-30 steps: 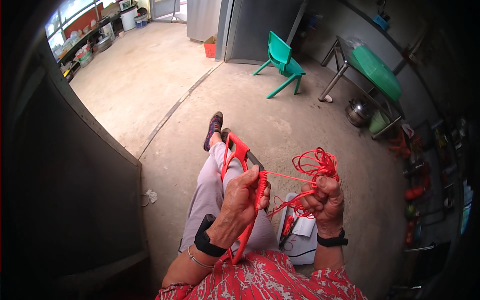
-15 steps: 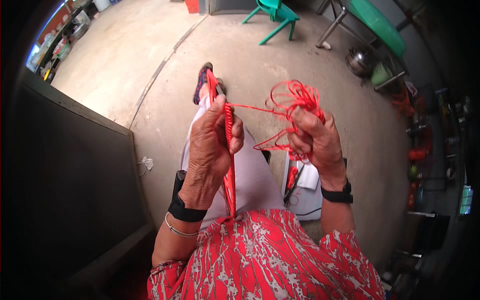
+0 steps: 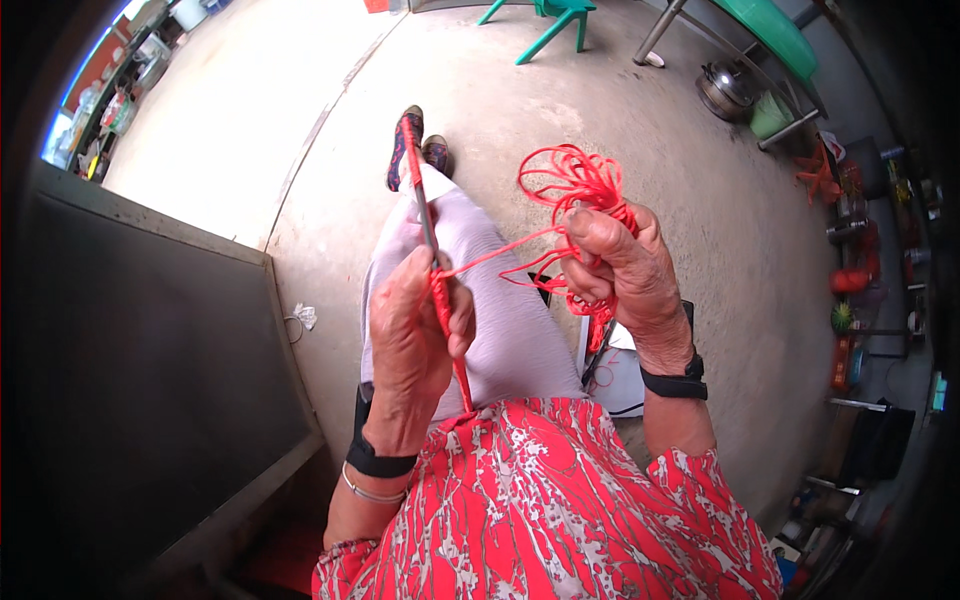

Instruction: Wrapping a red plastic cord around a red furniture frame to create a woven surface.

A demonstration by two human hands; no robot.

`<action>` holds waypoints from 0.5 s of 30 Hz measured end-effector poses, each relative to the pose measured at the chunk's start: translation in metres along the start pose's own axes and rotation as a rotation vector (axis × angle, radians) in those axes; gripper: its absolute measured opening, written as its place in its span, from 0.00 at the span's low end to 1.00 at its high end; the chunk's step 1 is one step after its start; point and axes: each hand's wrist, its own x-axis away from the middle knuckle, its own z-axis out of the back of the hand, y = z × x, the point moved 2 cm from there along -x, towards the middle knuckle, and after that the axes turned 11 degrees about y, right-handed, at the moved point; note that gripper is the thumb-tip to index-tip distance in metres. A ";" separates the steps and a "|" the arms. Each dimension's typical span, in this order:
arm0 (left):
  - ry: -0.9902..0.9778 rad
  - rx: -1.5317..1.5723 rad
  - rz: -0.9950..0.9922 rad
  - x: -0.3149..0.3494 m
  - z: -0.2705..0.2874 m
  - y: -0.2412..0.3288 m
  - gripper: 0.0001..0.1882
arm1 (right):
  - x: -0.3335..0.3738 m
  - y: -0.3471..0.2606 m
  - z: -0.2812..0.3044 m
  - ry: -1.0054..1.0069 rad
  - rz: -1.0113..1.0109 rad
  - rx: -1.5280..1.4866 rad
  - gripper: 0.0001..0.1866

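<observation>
My left hand [image 3: 408, 345] is closed around a narrow red braided strip [image 3: 441, 302], with thumb and fingers pinching it above my lap. A slim dark stick [image 3: 427, 220] runs up along the strip from this hand toward my shoes. The strip's lower end reaches down to the hem of my shirt [image 3: 540, 490]. In my right hand [image 3: 632, 268] I grip a looped bundle of red cord [image 3: 580, 178], whose loops fan out above and below the fist. One taut red strand [image 3: 505, 247] joins the bundle to the strip at my left fingertips.
Beside my right thigh lies a white bag [image 3: 622, 380] with dark edging. A dark panel [image 3: 150, 370] stands at my left. Ahead are a green chair [image 3: 550, 30] and a metal pot [image 3: 727, 90]. Cluttered shelves [image 3: 885, 330] line the right.
My left hand has moved slightly lower, and the strip has turned so more of the dark stick shows above it. The right hand, still gripping the cord bundle, has shifted little.
</observation>
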 end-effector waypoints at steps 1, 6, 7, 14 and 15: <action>0.019 0.020 -0.008 0.003 0.001 0.001 0.18 | 0.001 -0.003 -0.001 -0.023 -0.010 0.006 0.15; 0.001 0.020 -0.031 0.007 0.004 0.004 0.19 | 0.005 -0.004 -0.006 -0.060 -0.024 0.009 0.14; 0.007 -0.009 -0.023 0.008 0.003 0.002 0.18 | 0.006 -0.005 -0.005 -0.034 -0.019 -0.005 0.14; -0.085 0.063 0.097 0.005 -0.002 -0.015 0.19 | 0.017 -0.011 0.015 0.076 0.041 -0.034 0.17; -0.069 0.049 0.129 0.005 -0.002 -0.016 0.20 | 0.019 -0.011 0.016 0.092 0.032 -0.049 0.17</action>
